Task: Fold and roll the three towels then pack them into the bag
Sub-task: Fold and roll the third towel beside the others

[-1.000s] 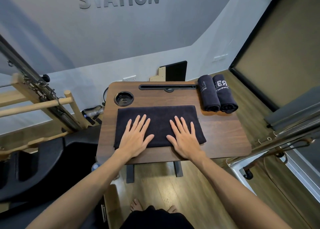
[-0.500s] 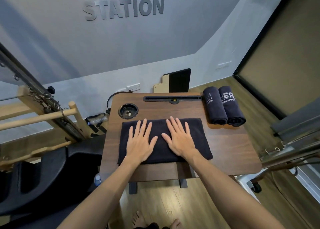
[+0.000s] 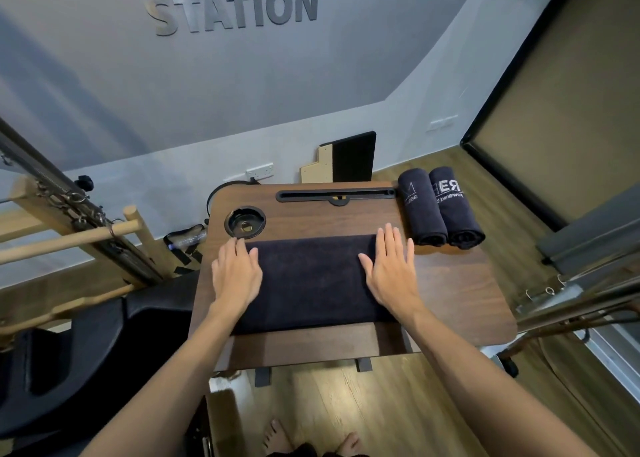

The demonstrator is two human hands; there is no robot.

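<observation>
Towel (image 3: 311, 280) lies folded flat, left hand (image 3: 235, 273) and right hand (image 3: 389, 269) fingers straight, pressing its ends

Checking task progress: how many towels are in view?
3. Two rolled towels, the left one and the right one, lie side by side at the table's far right; one folded towel lies flat mid-table under both hands.

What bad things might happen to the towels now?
The two rolled towels lie at the far right corner of the table, close to its edge, so a bump might knock them to the floor. The flat towel is held only at its ends by the left hand and right hand, so its middle might bunch up and roll unevenly.
</observation>
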